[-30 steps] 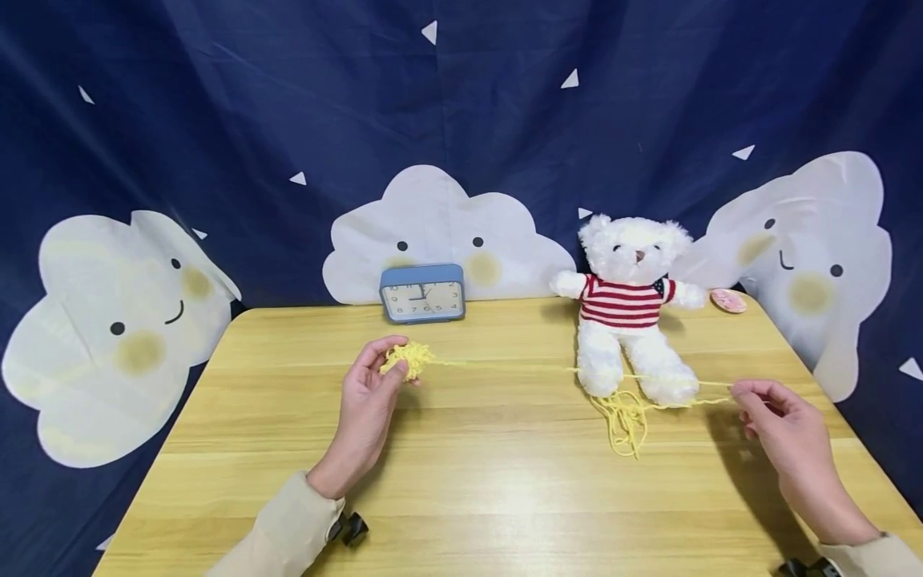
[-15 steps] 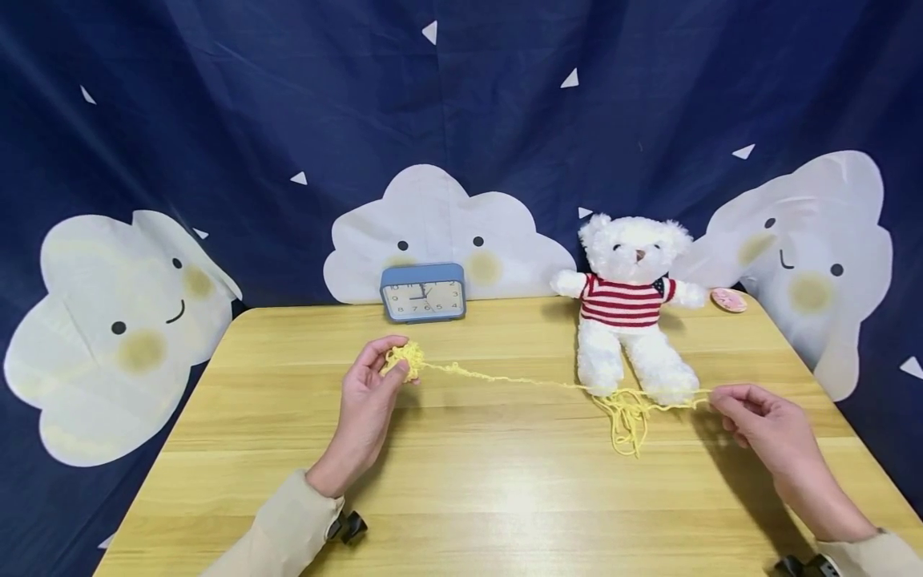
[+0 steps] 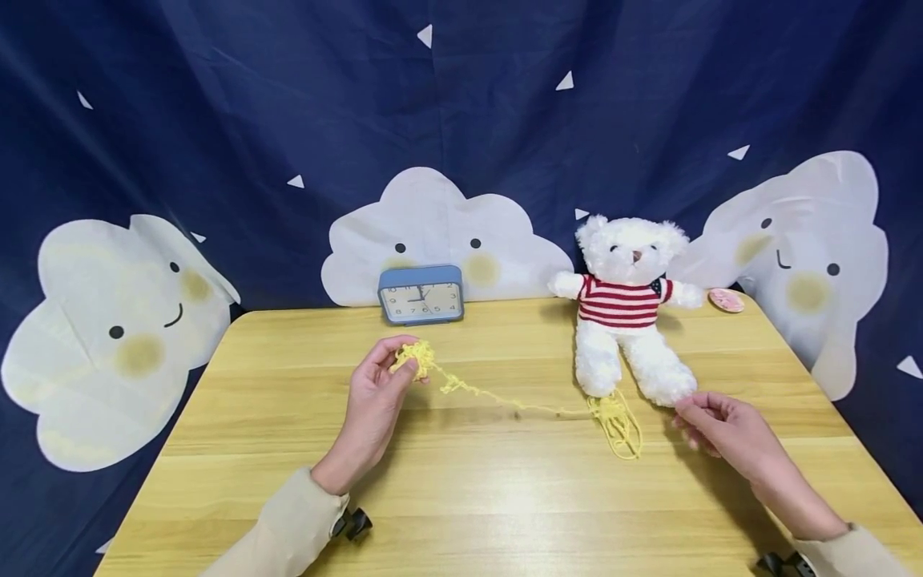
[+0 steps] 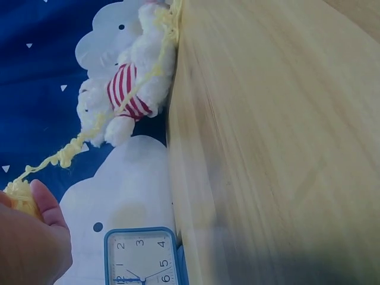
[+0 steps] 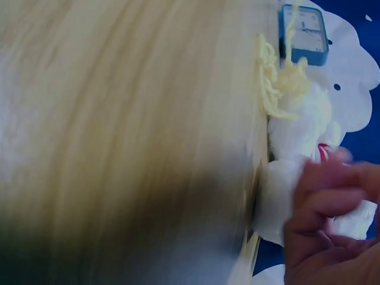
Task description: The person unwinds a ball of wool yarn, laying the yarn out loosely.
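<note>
A blue cloth backdrop [image 3: 505, 96] rises beyond both hands' fingers; the wooden table [image 3: 505, 505] spreads beneath them. The white bear [image 3: 618, 308], in a striped sweater, sits with one foot at the right fingertips. The right hand [image 3: 735, 445] has its fingers curled close; whether they pinch a strand, I cannot tell. The left hand [image 3: 373, 409] pinches the yellow yarn ball [image 3: 413, 358]. Beyond those fingers, the clock [image 3: 421, 296] shows legible numerals, including 2, 3, 4, 5. Loose yarn [image 3: 616, 425] lies left of the right fingertips.

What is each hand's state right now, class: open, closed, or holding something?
Left hand: closed, holding the ball of yellow yarn.
Right hand: closed, nothing visible in its grip.
</note>
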### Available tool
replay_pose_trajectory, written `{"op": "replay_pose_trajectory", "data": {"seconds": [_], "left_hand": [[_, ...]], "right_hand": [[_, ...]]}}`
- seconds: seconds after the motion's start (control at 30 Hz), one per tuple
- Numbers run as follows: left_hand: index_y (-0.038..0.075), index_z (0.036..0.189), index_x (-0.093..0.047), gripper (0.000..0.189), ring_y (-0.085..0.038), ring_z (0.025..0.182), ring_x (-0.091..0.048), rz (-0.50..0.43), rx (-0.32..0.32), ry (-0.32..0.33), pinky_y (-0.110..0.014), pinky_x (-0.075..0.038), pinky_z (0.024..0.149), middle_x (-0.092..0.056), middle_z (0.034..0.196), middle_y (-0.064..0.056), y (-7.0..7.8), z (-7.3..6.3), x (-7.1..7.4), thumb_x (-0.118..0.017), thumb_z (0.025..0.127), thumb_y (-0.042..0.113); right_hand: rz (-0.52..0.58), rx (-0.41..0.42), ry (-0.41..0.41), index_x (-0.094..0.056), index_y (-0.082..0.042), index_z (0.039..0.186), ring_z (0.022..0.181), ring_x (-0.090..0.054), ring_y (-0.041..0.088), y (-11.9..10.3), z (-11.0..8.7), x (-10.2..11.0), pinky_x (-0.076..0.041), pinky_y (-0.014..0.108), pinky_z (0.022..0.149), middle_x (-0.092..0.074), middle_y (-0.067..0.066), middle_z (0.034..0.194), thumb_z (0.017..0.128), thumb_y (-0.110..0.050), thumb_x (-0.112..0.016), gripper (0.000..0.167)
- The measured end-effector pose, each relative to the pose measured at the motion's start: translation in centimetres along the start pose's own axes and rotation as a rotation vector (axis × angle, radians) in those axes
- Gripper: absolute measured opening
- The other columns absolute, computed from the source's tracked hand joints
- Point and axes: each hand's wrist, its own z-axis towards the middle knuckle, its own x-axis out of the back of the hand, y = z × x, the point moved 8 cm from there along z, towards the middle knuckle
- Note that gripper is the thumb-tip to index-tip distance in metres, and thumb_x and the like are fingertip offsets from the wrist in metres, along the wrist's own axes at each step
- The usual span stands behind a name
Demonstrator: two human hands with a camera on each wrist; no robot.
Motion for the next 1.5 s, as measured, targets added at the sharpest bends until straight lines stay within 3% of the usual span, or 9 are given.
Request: {"op": "replay_pose_trajectory", "data": {"seconds": [0.1, 0.2, 0.3, 0.4, 0.57, 0.8, 1.0, 1.27, 1.5], "left_hand": [[-0.009, 0.132, -0.061, 0.029, -0.015, 0.096, -0.065, 0.001, 0.000, -0.011, -0.029, -0.064, 0.084, -0.061, 0.119, -0.012, -0.1, 0.0, -0.2, -0.060, 0.103, -0.012], [-0.009, 0.131, -0.062, 0.028, -0.015, 0.096, -0.065, 0.008, 0.003, -0.021, -0.030, -0.063, 0.085, -0.061, 0.119, -0.012, -0.2, 0.0, -0.3, -0.060, 0.103, -0.012], [-0.010, 0.131, -0.061, 0.028, -0.015, 0.096, -0.064, 0.018, 0.013, -0.027, -0.031, -0.063, 0.086, -0.061, 0.120, -0.012, -0.3, 0.0, -0.4, -0.060, 0.103, -0.011], [-0.011, 0.132, -0.060, 0.028, -0.015, 0.097, -0.064, 0.025, 0.025, -0.034, -0.032, -0.063, 0.087, -0.062, 0.121, -0.013, -0.4, 0.0, -0.6, -0.060, 0.103, -0.011], [-0.011, 0.132, -0.059, 0.029, -0.016, 0.098, -0.064, 0.027, 0.028, -0.044, -0.032, -0.063, 0.088, -0.061, 0.122, -0.014, -0.4, 0.0, -0.8, -0.061, 0.104, -0.010], [-0.011, 0.134, -0.059, 0.031, -0.016, 0.099, -0.065, 0.040, 0.028, -0.071, -0.029, -0.063, 0.087, -0.061, 0.122, -0.014, -0.3, 0.1, -1.4, -0.062, 0.104, -0.009], [-0.013, 0.135, -0.058, 0.033, -0.016, 0.099, -0.065, 0.042, 0.034, -0.077, -0.029, -0.063, 0.087, -0.061, 0.122, -0.013, -0.4, 0.2, -1.6, -0.062, 0.103, -0.010], [-0.016, 0.136, -0.056, 0.034, -0.016, 0.101, -0.064, 0.057, 0.025, -0.097, -0.031, -0.064, 0.087, -0.061, 0.123, -0.013, -0.4, 0.0, -1.6, -0.063, 0.104, -0.008], [-0.019, 0.136, -0.054, 0.036, -0.015, 0.102, -0.065, 0.067, 0.018, -0.097, -0.031, -0.064, 0.089, -0.063, 0.121, -0.012, -0.5, -0.1, -1.3, -0.063, 0.103, -0.009]], "right_hand": [[0.037, 0.004, 0.084, -0.066, -0.004, 0.092, 0.059, -0.051, 0.009, -0.5, -0.2, 0.2, -0.044, 0.025, 0.050, -0.060, -0.005, 0.072, 0.112, -0.027, -0.064, 0.031], [0.180, 0.052, 0.127, -0.065, -0.004, 0.091, 0.060, -0.050, 0.008, -1.4, -0.1, -0.3, -0.044, 0.023, 0.050, -0.058, -0.005, 0.072, 0.111, -0.022, -0.066, 0.027], [0.361, 0.138, 0.088, -0.069, -0.003, 0.098, 0.069, -0.056, 0.009, -2.7, 0.0, -1.8, -0.049, 0.020, 0.055, -0.066, -0.001, 0.083, 0.111, -0.011, -0.064, 0.016], [0.444, 0.214, -0.017, -0.071, -0.002, 0.112, 0.078, -0.062, 0.011, -4.5, 0.2, -3.9, -0.055, 0.020, 0.064, -0.072, 0.003, 0.099, 0.111, -0.005, -0.062, 0.010], [0.435, 0.297, -0.235, -0.063, 0.005, 0.137, 0.091, -0.066, 0.016, -7.9, 0.6, -8.4, -0.061, 0.025, 0.080, -0.070, 0.011, 0.125, 0.111, -0.003, -0.058, 0.028], [0.351, 0.267, -0.426, -0.056, -0.001, 0.152, 0.108, -0.066, 0.033, -10.9, 1.9, -14.4, -0.060, 0.040, 0.097, -0.058, 0.020, 0.147, 0.109, -0.013, -0.062, 0.045], [0.465, 0.223, -0.614, -0.053, 0.004, 0.154, 0.101, -0.066, 0.022, -12.6, 2.4, -18.8, -0.061, 0.039, 0.098, -0.050, 0.026, 0.158, 0.106, -0.006, -0.064, 0.049], [0.459, 0.216, -0.723, -0.048, 0.008, 0.155, 0.103, -0.067, 0.026, -13.7, 2.2, -22.0, -0.062, 0.041, 0.099, -0.058, 0.022, 0.151, 0.107, -0.009, -0.066, 0.053], [0.351, 0.164, -0.724, -0.062, 0.007, 0.139, 0.100, -0.067, 0.023, -12.9, 1.8, -22.5, -0.061, 0.038, 0.095, -0.068, 0.026, 0.123, 0.106, -0.014, -0.069, 0.040]]}}
